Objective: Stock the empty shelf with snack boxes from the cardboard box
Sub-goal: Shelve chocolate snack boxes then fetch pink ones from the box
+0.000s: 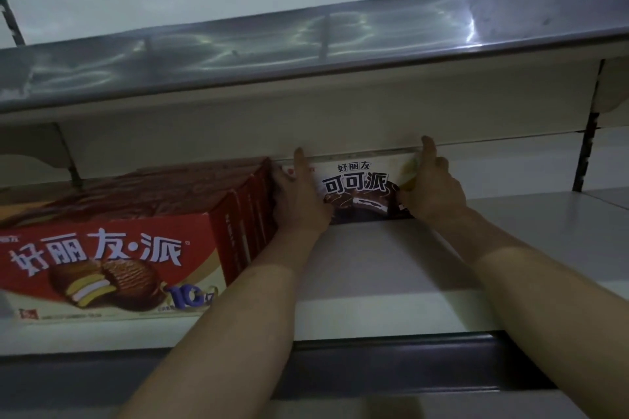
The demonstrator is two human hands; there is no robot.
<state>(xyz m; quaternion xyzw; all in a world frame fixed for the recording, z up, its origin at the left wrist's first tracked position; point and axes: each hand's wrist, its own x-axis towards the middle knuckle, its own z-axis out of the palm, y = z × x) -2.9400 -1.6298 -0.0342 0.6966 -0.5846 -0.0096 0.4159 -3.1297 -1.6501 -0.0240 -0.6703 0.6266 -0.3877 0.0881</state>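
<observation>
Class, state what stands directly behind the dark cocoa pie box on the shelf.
Only the shelf's white back panel shows beside the cocoa pie box; anything directly behind is covered by it.

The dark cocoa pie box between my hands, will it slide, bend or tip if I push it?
Probably stiff: the dark box is flat-sided cardboard. It likely slides easily on the smooth shelf. Standing on its long edge, it could tip forward.

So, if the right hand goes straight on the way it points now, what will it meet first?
Probably the shelf's white back panel, right behind the cocoa pie box that the right hand holds; depth is unclear.
</observation>
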